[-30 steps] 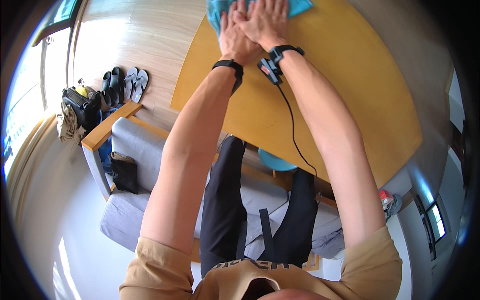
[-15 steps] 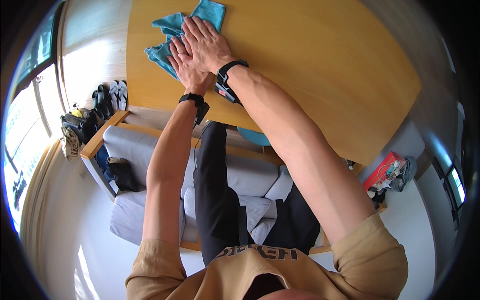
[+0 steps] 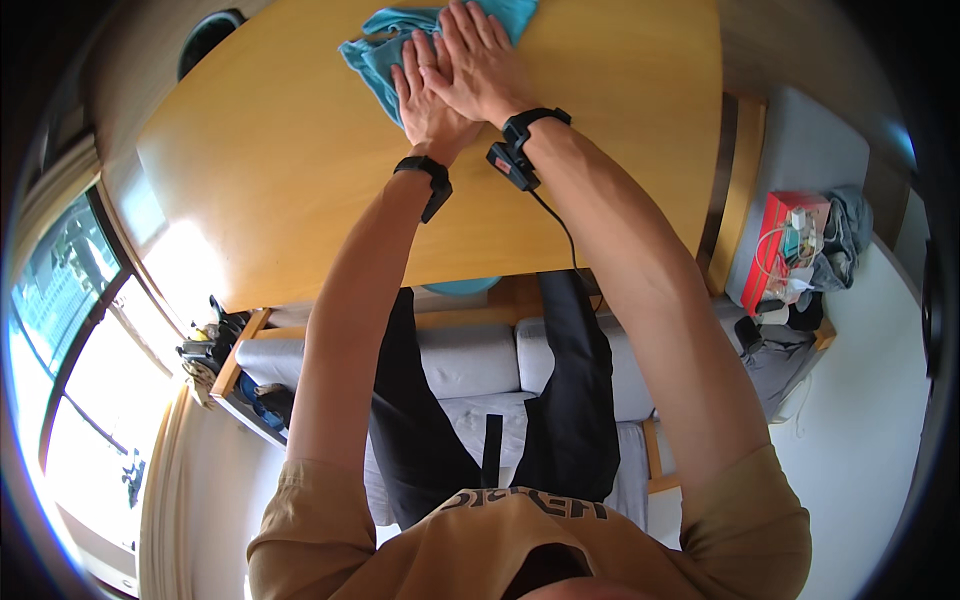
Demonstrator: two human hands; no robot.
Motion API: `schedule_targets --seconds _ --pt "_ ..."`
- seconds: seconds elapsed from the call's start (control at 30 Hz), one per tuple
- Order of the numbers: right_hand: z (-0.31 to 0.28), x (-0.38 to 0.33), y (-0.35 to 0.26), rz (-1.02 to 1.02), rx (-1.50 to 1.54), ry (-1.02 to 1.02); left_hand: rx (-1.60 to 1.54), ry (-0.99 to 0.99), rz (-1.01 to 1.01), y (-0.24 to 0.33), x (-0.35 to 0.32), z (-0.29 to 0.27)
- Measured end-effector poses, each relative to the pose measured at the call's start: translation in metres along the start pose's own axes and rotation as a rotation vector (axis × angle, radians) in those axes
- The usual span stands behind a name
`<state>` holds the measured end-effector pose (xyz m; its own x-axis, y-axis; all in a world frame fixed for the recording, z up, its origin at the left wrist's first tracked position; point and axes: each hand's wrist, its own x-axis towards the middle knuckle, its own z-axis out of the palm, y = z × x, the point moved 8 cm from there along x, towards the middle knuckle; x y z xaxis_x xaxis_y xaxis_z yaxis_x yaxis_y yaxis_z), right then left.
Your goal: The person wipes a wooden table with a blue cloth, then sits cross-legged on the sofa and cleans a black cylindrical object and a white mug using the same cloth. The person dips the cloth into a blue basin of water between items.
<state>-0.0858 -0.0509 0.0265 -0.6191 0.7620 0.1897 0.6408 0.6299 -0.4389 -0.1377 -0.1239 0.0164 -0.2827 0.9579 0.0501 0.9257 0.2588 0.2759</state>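
Observation:
A crumpled teal cloth [image 3: 384, 62] lies on the yellow wooden table [image 3: 300, 170], toward the top of the view. My left hand [image 3: 435, 108] is pressed flat on it, fingers stretched forward. Partly overlapping the left, my right hand [image 3: 482, 68] also rests palm down, its fingers spread over the cloth. Neither hand grips the cloth; both lie open on top of it. Some of the cloth is hidden under my palms and fingers.
Behind the table's near edge stands a grey sofa [image 3: 466, 360] with a wooden frame. At the right, a red box [image 3: 765, 250] of cables and small items sits beside folded grey-blue fabric [image 3: 848, 235]. A dark round-backed object [image 3: 208, 42] stands beyond the table's far left edge.
Both hands have moved right across the table, and the cloth has slid along under them. The whole view has turned, showing more of the table's left side.

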Motion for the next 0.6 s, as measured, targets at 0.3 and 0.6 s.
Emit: schedule_targets --seconds 0.3,0.6 --pt "-0.119 -0.114 0.220 0.190 -0.093 0.089 0.045 -0.098 0.394 0.244 0.019 0.072" --pt "-0.123 -0.271 0.173 0.399 -0.128 -0.002 -0.164 -0.186 0.488 0.265 -0.116 0.054"
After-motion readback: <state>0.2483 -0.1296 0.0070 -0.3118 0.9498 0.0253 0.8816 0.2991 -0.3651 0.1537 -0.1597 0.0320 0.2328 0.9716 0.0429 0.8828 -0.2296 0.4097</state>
